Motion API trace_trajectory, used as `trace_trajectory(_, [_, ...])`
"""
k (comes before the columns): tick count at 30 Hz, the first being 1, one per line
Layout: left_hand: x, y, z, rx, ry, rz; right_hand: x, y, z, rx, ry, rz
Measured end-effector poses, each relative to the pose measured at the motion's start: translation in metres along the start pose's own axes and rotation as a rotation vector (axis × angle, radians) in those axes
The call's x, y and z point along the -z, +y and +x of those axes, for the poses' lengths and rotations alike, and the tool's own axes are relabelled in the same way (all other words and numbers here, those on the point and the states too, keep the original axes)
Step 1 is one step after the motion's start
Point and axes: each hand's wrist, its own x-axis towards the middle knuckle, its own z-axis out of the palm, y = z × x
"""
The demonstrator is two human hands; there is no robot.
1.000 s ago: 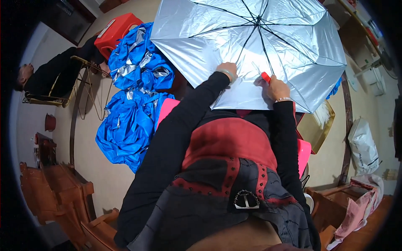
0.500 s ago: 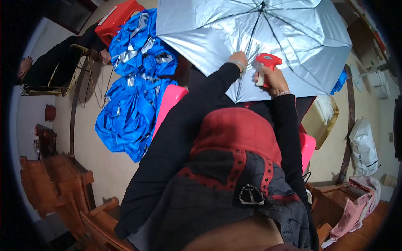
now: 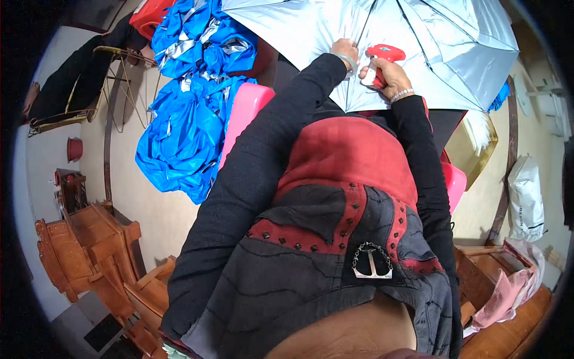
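A spread umbrella (image 3: 442, 36) with silvery cloth and thin dark ribs lies in front of me, its far part cut off by the top edge. My left hand (image 3: 345, 50) is closed at a rib near the umbrella's near corner, pinching there; its fingertips are partly hidden. Just right of it, my right hand (image 3: 391, 76) is wrapped round a red and white gun-shaped hand tool (image 3: 385, 52). That tool is held over the silver cloth, its front toward my left hand. Whether it touches the cloth, I cannot tell.
Heaps of blue and silver cloth (image 3: 179, 143) lie to the left beside a pink plastic stool (image 3: 248, 107). On the right stand a yellowish box (image 3: 481, 149) with white strips and a white sack (image 3: 526, 197). Wooden chairs (image 3: 101, 239) are near the lower left. A person's dark-clothed legs (image 3: 66, 75) rest at far left.
The whole scene has shifted upward in the picture, and the umbrella's hub has left it at the top. My left hand stays at the rib; the right still grips the tool close by.
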Motion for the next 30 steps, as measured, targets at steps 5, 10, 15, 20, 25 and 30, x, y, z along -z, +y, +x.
trace_trajectory(5, [-0.002,-0.002,-0.001,0.058,-0.041,0.013,-0.006,0.002,-0.005,-0.028,0.023,0.029])
trace_trajectory(10, [0.002,0.004,0.001,0.149,-0.049,0.025,-0.010,0.001,-0.007,-0.074,-0.002,0.075])
trace_trajectory(15, [0.006,0.014,-0.001,0.202,-0.031,0.040,-0.007,0.000,-0.010,-0.114,-0.045,0.150])
trace_trajectory(20, [0.012,0.020,-0.005,0.035,-0.157,0.406,-0.007,-0.002,-0.019,-0.147,-0.050,0.263])
trace_trajectory(25, [0.025,0.043,-0.010,-0.080,-0.393,0.818,0.010,0.006,-0.011,-0.145,-0.162,0.299])
trace_trajectory(30, [0.016,0.011,0.000,-0.100,-0.319,0.579,0.013,0.007,-0.008,-0.128,-0.250,0.301])
